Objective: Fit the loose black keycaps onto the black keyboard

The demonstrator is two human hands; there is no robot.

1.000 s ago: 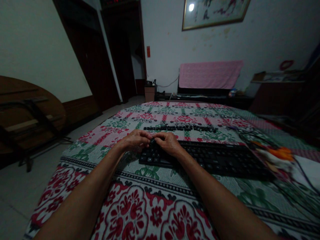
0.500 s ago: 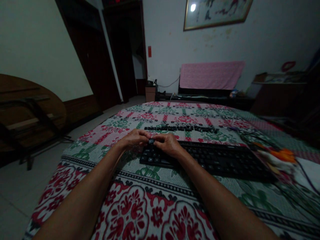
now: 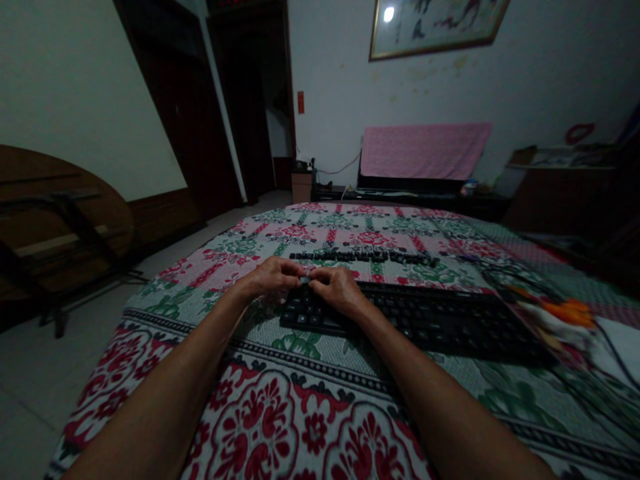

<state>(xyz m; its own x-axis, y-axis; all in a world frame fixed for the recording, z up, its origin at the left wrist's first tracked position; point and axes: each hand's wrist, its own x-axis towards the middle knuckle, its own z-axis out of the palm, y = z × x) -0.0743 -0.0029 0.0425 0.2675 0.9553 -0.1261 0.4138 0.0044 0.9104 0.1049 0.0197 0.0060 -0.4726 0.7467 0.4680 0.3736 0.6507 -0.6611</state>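
Observation:
My left hand (image 3: 274, 275) and my right hand (image 3: 336, 288) meet above the upper left corner of a black keyboard (image 3: 450, 323). Between their fingertips is a small keycap (image 3: 305, 281), dark with a pale glint; both hands pinch it from opposite sides. Its underside and any markings are too small to make out. The right hand and wrist cover part of the keyboard's left half. Behind the keyboard, a line of loose black keycaps (image 3: 345, 256) lies on the flowered tablecloth (image 3: 300, 393).
To the right of the keyboard lie an orange and white cloth-like bundle (image 3: 570, 312) and dark cables (image 3: 520, 275). A folded round tabletop (image 3: 60, 180) leans at the left wall. A pink cloth (image 3: 425, 151) covers something on the far cabinet.
The keycap between my fingertips has tilted and risen slightly, showing a paler side. Both hands have stayed almost in place; the keyboard and the row of keycaps have not moved.

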